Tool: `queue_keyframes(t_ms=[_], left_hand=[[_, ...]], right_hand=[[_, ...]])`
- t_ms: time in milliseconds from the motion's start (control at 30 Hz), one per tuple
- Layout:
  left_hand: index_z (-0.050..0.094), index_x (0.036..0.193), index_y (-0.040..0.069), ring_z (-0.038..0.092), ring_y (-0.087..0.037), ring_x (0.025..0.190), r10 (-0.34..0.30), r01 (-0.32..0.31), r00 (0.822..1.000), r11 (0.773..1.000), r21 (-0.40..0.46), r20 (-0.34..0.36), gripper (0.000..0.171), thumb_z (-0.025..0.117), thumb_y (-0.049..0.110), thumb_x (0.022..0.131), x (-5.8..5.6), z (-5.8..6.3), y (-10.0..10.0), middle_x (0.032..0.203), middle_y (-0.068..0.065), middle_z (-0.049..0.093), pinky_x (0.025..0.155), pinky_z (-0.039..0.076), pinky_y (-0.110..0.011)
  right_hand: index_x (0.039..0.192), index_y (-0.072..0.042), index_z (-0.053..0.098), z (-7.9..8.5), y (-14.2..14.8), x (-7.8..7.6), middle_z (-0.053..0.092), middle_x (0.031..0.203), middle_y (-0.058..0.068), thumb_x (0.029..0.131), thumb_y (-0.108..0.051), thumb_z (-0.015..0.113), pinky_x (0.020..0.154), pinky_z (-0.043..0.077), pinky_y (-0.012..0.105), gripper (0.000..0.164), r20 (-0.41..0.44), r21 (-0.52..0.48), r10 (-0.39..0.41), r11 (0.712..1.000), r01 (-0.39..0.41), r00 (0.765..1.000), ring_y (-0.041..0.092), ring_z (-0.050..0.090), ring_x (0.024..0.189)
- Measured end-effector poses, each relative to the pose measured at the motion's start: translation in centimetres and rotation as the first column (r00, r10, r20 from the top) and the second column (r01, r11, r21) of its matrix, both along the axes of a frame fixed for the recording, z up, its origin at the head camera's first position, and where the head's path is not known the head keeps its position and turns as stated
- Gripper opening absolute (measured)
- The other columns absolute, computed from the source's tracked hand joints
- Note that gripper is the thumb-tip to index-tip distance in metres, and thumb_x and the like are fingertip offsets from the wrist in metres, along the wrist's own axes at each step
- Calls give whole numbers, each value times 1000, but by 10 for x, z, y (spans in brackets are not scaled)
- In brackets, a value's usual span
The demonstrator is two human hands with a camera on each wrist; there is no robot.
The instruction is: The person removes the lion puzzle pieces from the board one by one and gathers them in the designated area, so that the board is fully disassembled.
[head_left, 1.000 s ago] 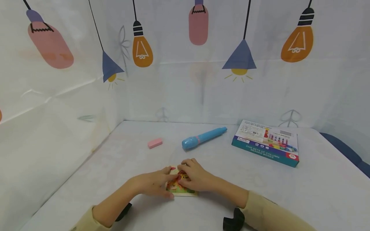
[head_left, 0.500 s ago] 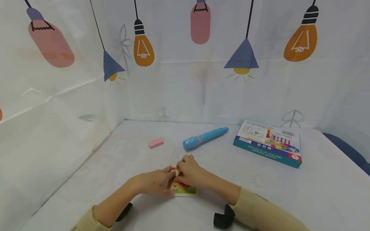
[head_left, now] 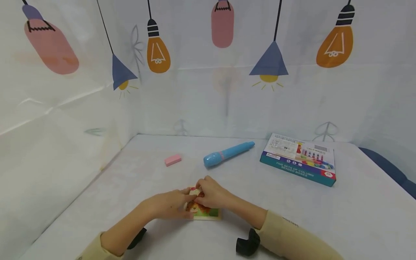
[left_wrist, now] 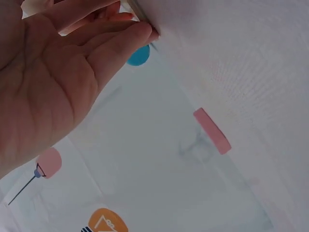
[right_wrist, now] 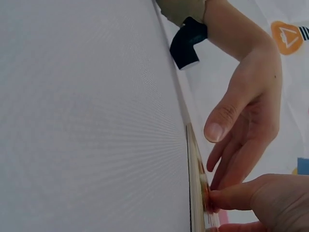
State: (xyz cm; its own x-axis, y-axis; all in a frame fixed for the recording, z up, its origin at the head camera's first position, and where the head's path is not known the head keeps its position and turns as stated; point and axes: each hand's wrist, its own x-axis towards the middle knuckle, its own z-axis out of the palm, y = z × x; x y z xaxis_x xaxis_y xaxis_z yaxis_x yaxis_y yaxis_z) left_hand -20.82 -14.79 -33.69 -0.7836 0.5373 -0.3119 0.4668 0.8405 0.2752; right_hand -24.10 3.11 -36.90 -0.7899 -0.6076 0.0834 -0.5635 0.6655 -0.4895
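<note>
A small picture puzzle (head_left: 209, 213) with an animal scene lies flat on the white table; the right wrist view shows its thin pale edge. My left hand (head_left: 170, 205) rests at the puzzle's left side with fairly straight fingers, its thumb near the lower edge. Over the upper part, my right hand (head_left: 212, 193) has its fingers curled and pinches a reddish-brown puzzle piece (head_left: 200, 195), mostly hidden by the fingers. In the right wrist view the right fingertips (right_wrist: 217, 199) meet the puzzle's surface close to the left hand's fingers.
Behind the hands lie a pink block (head_left: 173, 160) and a blue microphone-shaped toy (head_left: 227, 154). A flat box of column beads (head_left: 297, 160) is at the back right. A white sheet printed with lamps (head_left: 201, 97) hangs behind the table.
My right hand has shifted slightly left, its fingers going from spread over the picture to curled and pinching. A pale patch shows near the fingers. The left hand stays nearly in place.
</note>
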Motion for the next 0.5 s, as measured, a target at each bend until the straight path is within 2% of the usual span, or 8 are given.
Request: queue_keyframes(t_ms=[233,500], left_hand=[[49,133,14,45,-32,120,23,-23,1000,1000,-14,-1,66,64,49,80,5,2,2,140,-14,39,91,40,-51],[55,124,6,52,-29,114,9,-12,996,999,-38,-83,61,65,47,80,7,3,8,131,-15,50,91,42,-46]], right_hand=[[104,0,55,-5,0,0,44,88,3,82,-22,68,64,38,21,33,41,-17,1,1000,0,999,11,41,75],[102,0,56,-1,1,2,44,90,4,82,-16,69,70,40,24,29,40,-41,-21,999,23,999,12,41,78]])
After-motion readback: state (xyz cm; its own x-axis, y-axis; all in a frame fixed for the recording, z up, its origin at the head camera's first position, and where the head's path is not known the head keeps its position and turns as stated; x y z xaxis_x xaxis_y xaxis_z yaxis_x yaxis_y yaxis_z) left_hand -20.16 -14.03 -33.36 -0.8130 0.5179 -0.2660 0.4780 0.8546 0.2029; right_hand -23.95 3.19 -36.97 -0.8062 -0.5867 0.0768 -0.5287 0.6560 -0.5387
